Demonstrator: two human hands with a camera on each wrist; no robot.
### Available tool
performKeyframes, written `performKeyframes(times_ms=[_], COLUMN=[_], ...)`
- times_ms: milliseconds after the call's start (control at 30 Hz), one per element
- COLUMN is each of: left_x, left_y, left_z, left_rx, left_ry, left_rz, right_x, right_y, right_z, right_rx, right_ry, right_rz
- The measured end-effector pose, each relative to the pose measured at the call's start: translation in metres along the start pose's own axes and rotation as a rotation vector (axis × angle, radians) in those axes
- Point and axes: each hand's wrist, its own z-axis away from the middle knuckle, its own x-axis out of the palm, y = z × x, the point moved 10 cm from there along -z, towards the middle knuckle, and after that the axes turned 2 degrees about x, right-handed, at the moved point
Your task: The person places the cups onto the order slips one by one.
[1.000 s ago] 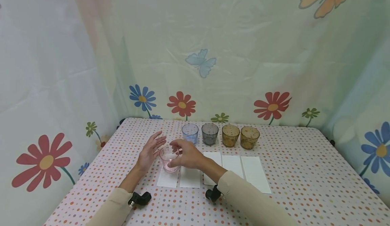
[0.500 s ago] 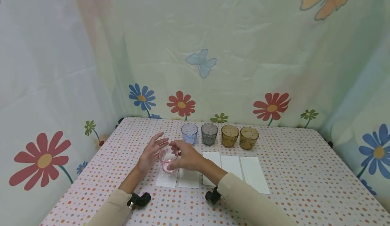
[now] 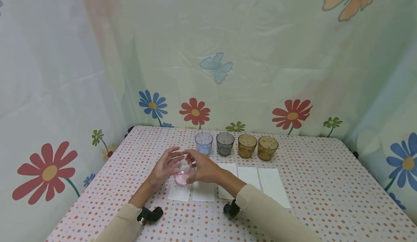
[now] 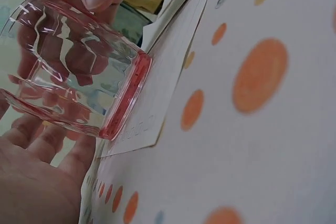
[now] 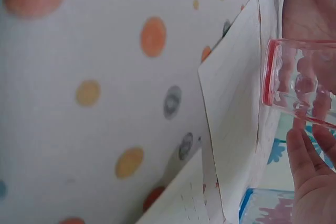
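My landmark is the clear, pink-tinted glass tumbler (image 3: 181, 178), roughly upright between the two hands at the far end of the first white paper strip (image 3: 177, 195); I cannot tell whether its base touches down. Beyond it and to its right I see a spaced row of tapered see-through cups: a pale blue glass cup (image 3: 204, 146), a smoky grey glass cup (image 3: 225, 146), then two amber glass cups (image 3: 247, 147). Four more white paper strips (image 3: 249, 176) run rightward from the tumbler on the white dotted tablecloth (image 3: 332, 198), the right wrist and beige sleeve (image 3: 267, 213) crossing over them.

The left hand (image 3: 164, 165) cups loosely around the tumbler's left side, fingers extended; I cannot tell how firmly they touch. The right hand (image 3: 204, 169) grips the tumbler from its right, thumb on the near wall, fingers round the far side.
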Motion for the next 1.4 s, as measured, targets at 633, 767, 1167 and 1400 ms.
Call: performKeyframes(times_ms=[633, 767, 1167, 1400], left_x=[0.005, 0.009, 0.012, 0.012], left_y=[-0.007, -0.005, -0.008, -0.011], left_z=[0.001, 0.000, -0.002, 0.000], left_rx=[-0.016, 0.010, -0.021, -0.063], left_ry=[-0.053, -0.090, -0.111, -0.100], left_rz=[-0.033, -0.022, -0.061, -0.075], right_x=[-0.031, -0.039, -0.062, -0.064], right_y=[-0.004, -0.006, -0.007, 0.001], right_z=[0.005, 0.006, 0.008, 0.007], right_rx=[-0.093, -0.122, -0.198, -0.162], right_ry=[0.132, 0.193, 0.385, 0.422], right_rz=[0.200, 0.257, 0.307, 0.355])
